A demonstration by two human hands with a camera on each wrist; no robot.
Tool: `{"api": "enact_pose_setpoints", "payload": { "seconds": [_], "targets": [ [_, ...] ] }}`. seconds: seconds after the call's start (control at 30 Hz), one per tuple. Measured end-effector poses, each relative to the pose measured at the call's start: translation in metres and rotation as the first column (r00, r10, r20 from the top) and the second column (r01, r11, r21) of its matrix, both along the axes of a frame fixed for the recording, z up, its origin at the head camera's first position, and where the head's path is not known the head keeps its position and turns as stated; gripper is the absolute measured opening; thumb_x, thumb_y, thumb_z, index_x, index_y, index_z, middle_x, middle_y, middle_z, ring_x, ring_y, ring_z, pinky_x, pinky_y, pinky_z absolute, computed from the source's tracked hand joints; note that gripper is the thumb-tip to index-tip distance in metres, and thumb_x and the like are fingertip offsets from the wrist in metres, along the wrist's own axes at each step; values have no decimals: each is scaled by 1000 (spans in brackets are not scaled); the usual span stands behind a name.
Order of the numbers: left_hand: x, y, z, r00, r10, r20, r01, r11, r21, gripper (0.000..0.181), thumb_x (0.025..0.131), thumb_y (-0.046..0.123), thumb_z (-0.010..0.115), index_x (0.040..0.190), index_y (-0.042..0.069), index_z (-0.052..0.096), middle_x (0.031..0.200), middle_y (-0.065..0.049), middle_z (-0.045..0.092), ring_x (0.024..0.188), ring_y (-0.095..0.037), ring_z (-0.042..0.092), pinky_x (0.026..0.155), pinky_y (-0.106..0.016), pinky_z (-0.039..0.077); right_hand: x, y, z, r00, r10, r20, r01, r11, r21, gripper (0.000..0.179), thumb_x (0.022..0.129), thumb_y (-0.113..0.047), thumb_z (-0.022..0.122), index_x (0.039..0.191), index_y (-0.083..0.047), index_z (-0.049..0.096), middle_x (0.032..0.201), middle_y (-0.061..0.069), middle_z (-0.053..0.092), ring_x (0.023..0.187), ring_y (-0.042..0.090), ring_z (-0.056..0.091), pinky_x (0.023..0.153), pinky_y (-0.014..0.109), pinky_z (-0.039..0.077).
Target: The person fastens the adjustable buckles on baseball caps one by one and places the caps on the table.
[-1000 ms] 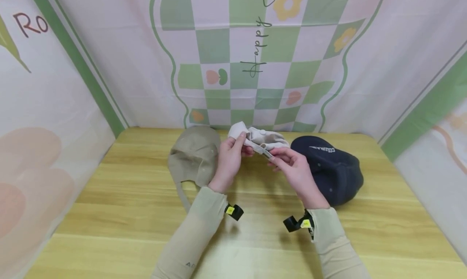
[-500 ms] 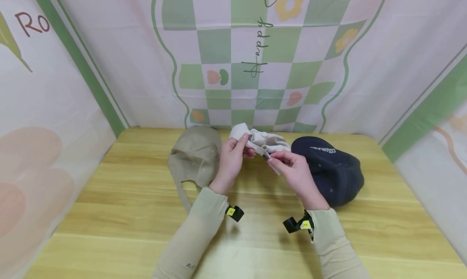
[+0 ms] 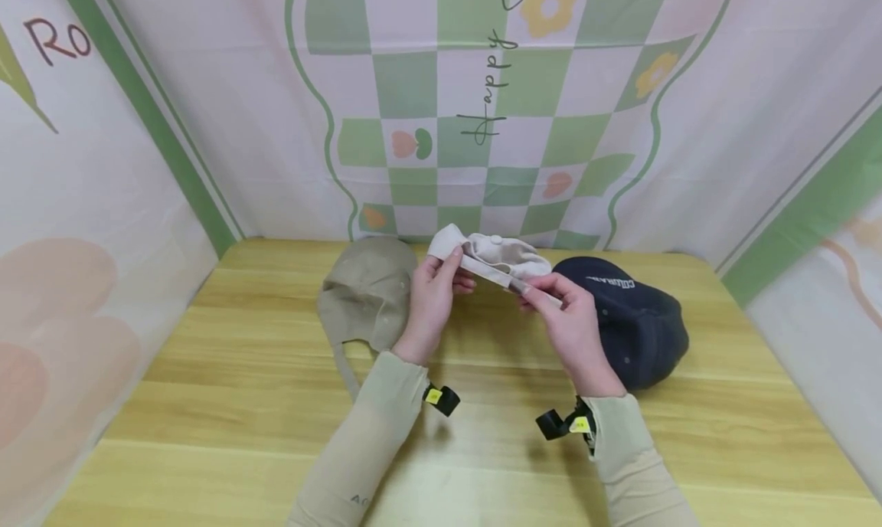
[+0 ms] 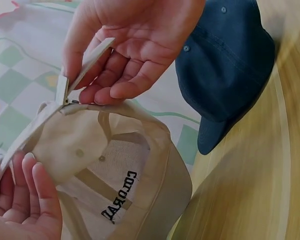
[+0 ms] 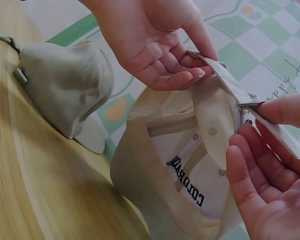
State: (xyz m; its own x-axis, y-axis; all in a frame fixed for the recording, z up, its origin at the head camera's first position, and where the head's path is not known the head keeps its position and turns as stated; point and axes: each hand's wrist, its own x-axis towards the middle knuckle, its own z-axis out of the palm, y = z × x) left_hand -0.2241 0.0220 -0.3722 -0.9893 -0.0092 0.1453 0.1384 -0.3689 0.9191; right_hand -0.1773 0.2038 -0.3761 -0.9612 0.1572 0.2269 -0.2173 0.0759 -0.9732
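Note:
A cream baseball cap [image 3: 520, 253] is held up between both hands, its inside with reversed "COLORAD" lettering [image 5: 186, 181] showing in the right wrist view. My left hand [image 3: 432, 293] pinches one end of its back strap [image 3: 485, 271] between thumb and fingers. At the strap's other side, my right hand [image 3: 568, 312] pinches the metal buckle [image 5: 251, 104]. A loose strap end [image 4: 92, 62] sticks out past the buckle, beside the right fingers in the left wrist view.
A khaki cap [image 3: 375, 289] lies on the wooden table [image 3: 482, 450] at the left, its strap hanging toward the front. A navy cap [image 3: 637, 328] lies at the right, close by the right hand. A patterned cloth [image 3: 458, 182] hangs behind.
The right hand has shifted slightly right and the strap, bent half a second ago, is now pulled straight. Its loose end points right past the fingers. The left hand keeps its pinch.

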Motion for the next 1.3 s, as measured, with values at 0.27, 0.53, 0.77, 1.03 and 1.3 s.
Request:
{"api": "enact_pose_setpoints", "payload": {
  "seconds": [0.27,0.53,0.77,1.03,1.3],
  "targets": [
    [1,2,-2,999,-4,-39,5,1000,24,17,106,11,57,107,-5,62,77,-9,66,62,-13,61,61,-22,55,-3,1,-3,998,19,-68,-31,984,-178,15,100,4,59,93,15,51,102,13,63,80,18,67,72,27,58],
    [1,4,-5,999,-3,-45,4,1000,22,17,106,10,56,108,-6,61,83,-23,66,64,-12,61,63,-23,55,-4,4,-2,995,60,-80,-76,972,-220,14,101,4,57,90,10,51,105,13,64,85,22,68,65,26,58],
    [0,1,-6,999,-6,-39,7,1000,18,17,106,11,56,107,-5,61,84,-23,67,64,-15,62,63,-23,55,-4,8,-3,994,80,-71,-91,982,-163,14,101,-1,60,92,7,55,106,12,68,83,22,66,63,25,56],
    [0,0,-8,999,-9,-40,10,1000,18,17,106,10,55,106,-6,61,88,-31,65,65,-15,61,63,-23,55,-4,11,-4,993,99,-58,-105,986,-126,17,102,-5,62,95,8,55,107,11,71,80,19,63,61,24,54],
    [1,1,-10,999,-9,-46,9,1000,7,16,106,10,55,105,-5,61,91,-34,64,68,-18,62,65,-24,56,-4,10,-5,994,87,-68,-96,987,-131,19,101,-6,64,94,8,54,101,11,72,80,20,64,60,24,52]
  ]
}}
